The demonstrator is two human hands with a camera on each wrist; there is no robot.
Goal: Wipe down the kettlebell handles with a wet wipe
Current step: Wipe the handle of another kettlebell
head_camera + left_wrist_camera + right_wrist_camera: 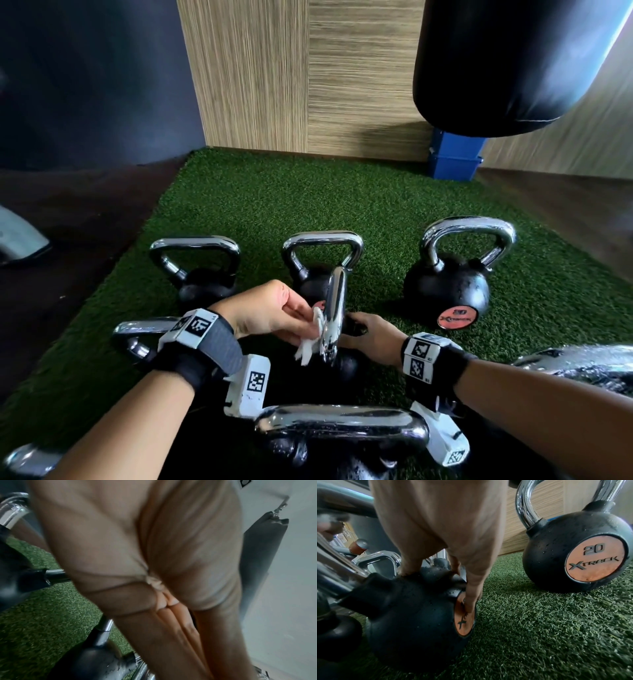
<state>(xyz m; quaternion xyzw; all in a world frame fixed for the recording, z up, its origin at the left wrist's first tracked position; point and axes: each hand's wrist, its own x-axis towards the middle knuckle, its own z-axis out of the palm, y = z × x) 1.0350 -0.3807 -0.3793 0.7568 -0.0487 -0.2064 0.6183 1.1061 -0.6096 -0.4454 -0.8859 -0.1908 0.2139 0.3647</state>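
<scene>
Midway through, by the look of it: left hand (274,310) pinching a crumpled white wet wipe (313,337) against the chrome handle (334,317) of the middle kettlebell (412,615) on the green turf (308,202), right hand (368,334) steadying its black bell with fingers (473,595) spread over the orange end cap. Cannot tell which other handles are wiped; several kettlebells around remain. Readable on the far-right kettlebell (447,289): "20" and "XTRACK".

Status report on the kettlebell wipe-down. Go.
Left hand pinches wet wipe against chrome handle of the middle kettlebell. Right hand rests on its black body, steadying. Neighbouring kettlebells close; nothing blocking.
</scene>
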